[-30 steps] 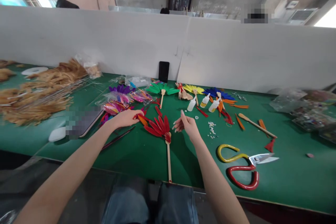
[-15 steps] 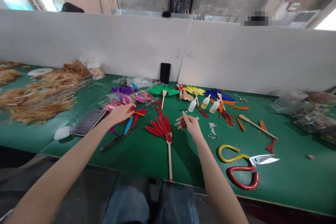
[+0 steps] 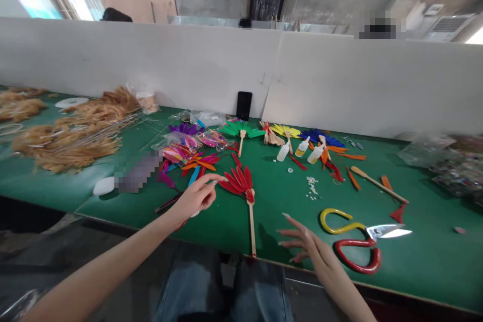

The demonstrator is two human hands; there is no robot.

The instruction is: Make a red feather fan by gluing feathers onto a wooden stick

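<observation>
Note red-feathered fan with pale wooden handle (image 3: 250, 200) at centre, seemingly assembled, like green-feathered fan (image 3: 242, 132) at 12 o'clock; contrast featherless pale wooden stick (image 3: 377, 183) at 3. See left hand (image 3: 198, 200) at 9, half-curled, contents indeterminate; right hand (image 3: 312, 245) at 4, spread open, empty.

Fan (image 3: 250, 195) lay near the front edge of the table (image 3: 222, 231), its handle toward the person. Scissors (image 3: 369, 233) lay to its right; beads (image 3: 311, 188) lay between the two, farther back. Three bottles (image 3: 283, 153) stood behind the beads, before a row of further fans (image 3: 242, 133). Phone (image 3: 244, 106) stood behind that row, against the partition (image 3: 196, 68). Stick (image 3: 379, 184) lay behind the scissors. Fibre bundles (image 3: 71, 136) lay at far left.
</observation>
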